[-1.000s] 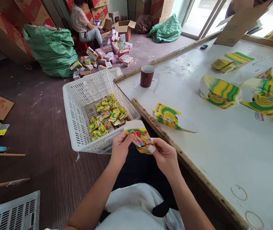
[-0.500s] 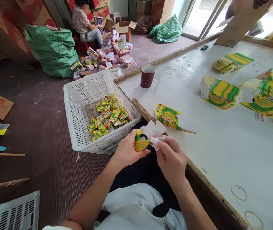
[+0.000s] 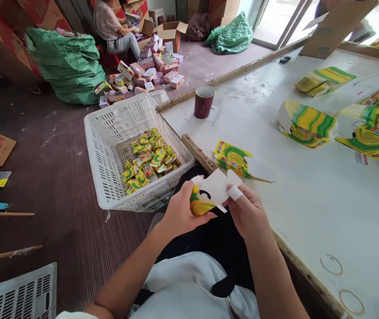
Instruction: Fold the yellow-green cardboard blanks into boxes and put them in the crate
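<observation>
Between a white surface (image 3: 309, 212) on the right and a white plastic basket (image 3: 109, 146) on the left, a seated person holds a small die-cut carton blank (image 3: 214, 190) over the lap. Its unprinted white side faces up; a yellow, green and orange printed part curls out at its lower left. Any lettering on it is too small to read.

The left hand (image 3: 179, 212) closes on the printed lower-left end, thumb on top and fingers underneath. The right hand (image 3: 247, 212) pinches the white right edge between thumb and forefinger; a white tape or bandage wraps one fingertip. The blank spans the gap between both hands, just in front of the surface's wooden edge.

Just beyond the hands, a short stack of flat printed blanks (image 3: 232, 159) with a green and yellow swirl lies on the surface near that edge. Larger fanned stacks (image 3: 309, 124) of the same print lie farther right. A dark red mug (image 3: 204, 101) stands upright toward the far corner.

The basket holds a loose heap of small folded boxes (image 3: 149, 161) in yellow, green and red; their print is not legible. At the far end of the floor, another person (image 3: 114, 31) sits among pink and white cartons (image 3: 152, 71), beside a green sack (image 3: 66, 66).
</observation>
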Motion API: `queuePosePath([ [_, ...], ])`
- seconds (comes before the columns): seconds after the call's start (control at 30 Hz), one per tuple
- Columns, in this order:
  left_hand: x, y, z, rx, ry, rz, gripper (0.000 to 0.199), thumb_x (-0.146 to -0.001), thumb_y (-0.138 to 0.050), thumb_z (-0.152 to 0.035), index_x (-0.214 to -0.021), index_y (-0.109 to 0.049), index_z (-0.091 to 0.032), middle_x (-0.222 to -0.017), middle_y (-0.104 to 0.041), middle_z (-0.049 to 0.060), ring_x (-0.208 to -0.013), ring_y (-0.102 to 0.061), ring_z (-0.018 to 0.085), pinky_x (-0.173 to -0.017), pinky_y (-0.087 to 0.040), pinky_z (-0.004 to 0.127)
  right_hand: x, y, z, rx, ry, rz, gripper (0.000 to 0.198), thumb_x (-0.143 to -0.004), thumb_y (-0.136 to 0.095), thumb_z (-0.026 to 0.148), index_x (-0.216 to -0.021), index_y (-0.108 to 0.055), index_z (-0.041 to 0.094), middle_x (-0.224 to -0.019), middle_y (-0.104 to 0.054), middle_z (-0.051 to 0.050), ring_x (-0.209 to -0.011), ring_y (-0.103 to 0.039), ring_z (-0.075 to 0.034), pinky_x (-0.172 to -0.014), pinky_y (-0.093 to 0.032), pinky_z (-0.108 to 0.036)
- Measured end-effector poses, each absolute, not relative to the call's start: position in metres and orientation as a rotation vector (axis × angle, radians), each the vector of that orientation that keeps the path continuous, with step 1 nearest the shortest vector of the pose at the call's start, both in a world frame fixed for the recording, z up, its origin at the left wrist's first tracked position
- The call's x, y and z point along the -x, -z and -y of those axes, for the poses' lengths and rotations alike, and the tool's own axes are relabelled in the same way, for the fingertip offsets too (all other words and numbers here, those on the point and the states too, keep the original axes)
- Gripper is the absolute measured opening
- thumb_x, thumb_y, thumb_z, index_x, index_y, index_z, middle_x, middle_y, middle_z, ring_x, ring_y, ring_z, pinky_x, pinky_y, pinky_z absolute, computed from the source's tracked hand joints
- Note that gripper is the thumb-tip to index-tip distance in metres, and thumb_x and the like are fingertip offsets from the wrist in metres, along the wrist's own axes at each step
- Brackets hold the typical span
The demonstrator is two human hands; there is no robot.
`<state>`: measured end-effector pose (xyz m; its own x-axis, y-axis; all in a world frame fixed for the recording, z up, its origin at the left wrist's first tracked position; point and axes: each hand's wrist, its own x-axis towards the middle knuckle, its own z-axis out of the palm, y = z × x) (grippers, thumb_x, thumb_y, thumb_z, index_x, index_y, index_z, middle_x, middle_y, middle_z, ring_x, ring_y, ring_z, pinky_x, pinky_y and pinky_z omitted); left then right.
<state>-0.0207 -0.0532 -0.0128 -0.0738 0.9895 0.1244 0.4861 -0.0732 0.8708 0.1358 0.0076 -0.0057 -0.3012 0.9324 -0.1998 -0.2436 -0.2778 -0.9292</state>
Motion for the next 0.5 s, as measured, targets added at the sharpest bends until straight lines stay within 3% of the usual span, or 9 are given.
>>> queuePosePath([
  [0.1,0.016,0.013,0.055,-1.554,-1.154,-1.596,0.075,-0.070,-0.079,-0.046,-0.133,-0.045,-0.024,-0.114,-0.064,0.008,-0.097,-0.065,0.026,-0.088,-0.052,0.037,-0.125,0.015,0.000,0.969,-2.032,0.828,0.035,-0.068,-0.077,0.055,-0.081,-0.070,0.024,-0.067,-0.066,0.000,-0.059,-0.060,-0.018,-0.059,-0.052,-0.033],
  [0.2,0.015,0.011,0.054,-1.503,-1.196,-1.609,0.080,-0.068,-0.081,-0.048,-0.134,-0.043,-0.022,-0.119,-0.061,0.010,-0.103,-0.064,0.027,-0.091,-0.051,0.038,-0.113,0.025,0.013,0.894,-2.158,0.746,0.040,-0.064,-0.078,0.057,-0.087,-0.071,0.024,-0.088,-0.075,-0.005,-0.079,-0.069,-0.025,-0.076,-0.058,-0.040],
  [0.37,0.017,0.015,0.052,-1.546,-1.191,-1.608,0.073,-0.072,-0.078,-0.044,-0.132,-0.042,-0.023,-0.120,-0.058,0.010,-0.104,-0.062,0.025,-0.090,-0.050,0.036,-0.116,0.027,0.017,0.803,-2.034,0.793,0.055,-0.069,-0.069,0.073,-0.098,-0.071,0.026,-0.104,-0.076,-0.008,-0.099,-0.069,-0.029,-0.084,-0.058,-0.044],
  [0.5,0.013,0.018,0.053,-1.551,-1.156,-1.660,0.060,-0.073,-0.073,-0.035,-0.123,-0.041,-0.024,-0.101,-0.060,0.004,-0.084,-0.063,0.021,-0.074,-0.050,0.032,-0.120,0.020,0.016,0.829,-1.910,0.955,0.051,-0.067,-0.077,0.065,-0.100,-0.069,0.027,-0.107,-0.075,-0.007,-0.104,-0.068,-0.029,-0.088,-0.057,-0.044],
])
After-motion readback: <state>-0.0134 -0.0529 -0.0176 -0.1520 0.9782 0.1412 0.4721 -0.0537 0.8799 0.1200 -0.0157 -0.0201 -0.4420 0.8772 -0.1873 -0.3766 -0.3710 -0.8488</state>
